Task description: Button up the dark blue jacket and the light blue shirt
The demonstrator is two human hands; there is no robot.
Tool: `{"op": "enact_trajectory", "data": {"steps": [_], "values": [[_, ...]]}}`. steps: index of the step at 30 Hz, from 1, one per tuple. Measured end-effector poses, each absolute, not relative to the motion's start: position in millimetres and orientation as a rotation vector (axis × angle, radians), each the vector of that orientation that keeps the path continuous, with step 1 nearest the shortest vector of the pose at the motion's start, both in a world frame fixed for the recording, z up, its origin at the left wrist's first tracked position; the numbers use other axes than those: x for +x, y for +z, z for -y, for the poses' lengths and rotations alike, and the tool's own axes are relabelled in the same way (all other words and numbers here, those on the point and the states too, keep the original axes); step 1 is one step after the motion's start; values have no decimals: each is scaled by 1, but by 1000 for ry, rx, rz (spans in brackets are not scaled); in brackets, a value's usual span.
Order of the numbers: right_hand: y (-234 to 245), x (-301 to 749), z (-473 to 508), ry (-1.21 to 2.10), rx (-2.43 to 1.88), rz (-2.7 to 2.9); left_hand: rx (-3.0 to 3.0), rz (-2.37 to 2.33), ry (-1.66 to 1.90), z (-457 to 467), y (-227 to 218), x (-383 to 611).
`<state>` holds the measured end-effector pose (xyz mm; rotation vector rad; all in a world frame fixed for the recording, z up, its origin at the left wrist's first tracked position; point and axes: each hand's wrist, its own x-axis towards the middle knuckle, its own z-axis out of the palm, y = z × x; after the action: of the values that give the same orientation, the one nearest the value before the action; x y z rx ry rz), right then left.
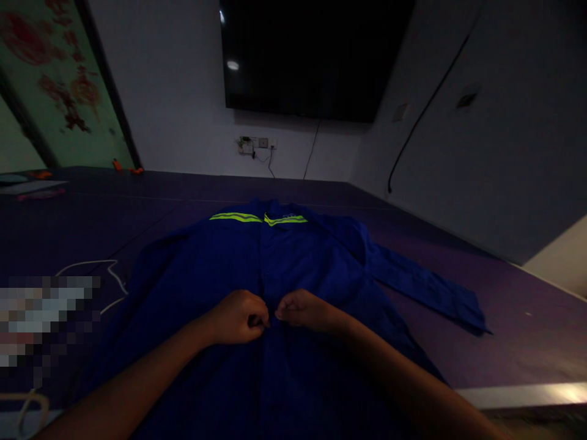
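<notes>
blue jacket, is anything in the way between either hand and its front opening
Nothing visible stands in the way: the left hand and right hand are at the front opening of the blue jacket. The white cable lies off to the left, away from both.

Garment [312, 256] on platform [518, 360], sleeve [426, 287] out right. Left hand [241, 316], right hand [307, 310] at its mid-front. Screen [312, 55] on wall [174, 91] behind. Cable [92, 263] left, perhaps touching garment; dim there.

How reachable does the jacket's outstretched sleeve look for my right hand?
Probably yes: the sleeve lies out on the purple surface to the right, and nothing visible blocks the right hand, at the front of the blue jacket.
</notes>
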<state>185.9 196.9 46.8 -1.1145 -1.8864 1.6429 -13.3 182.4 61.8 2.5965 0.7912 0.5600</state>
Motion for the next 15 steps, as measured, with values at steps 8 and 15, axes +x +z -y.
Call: {"op": "enact_trajectory", "data": {"steps": [8,15], "values": [[47,183,-195,1499,-1149,1962,2545,-886,568,-182,63,-11],[48,177,-186,1193,-1096,2167,2539,-902,477,-182,71,-16]]}}
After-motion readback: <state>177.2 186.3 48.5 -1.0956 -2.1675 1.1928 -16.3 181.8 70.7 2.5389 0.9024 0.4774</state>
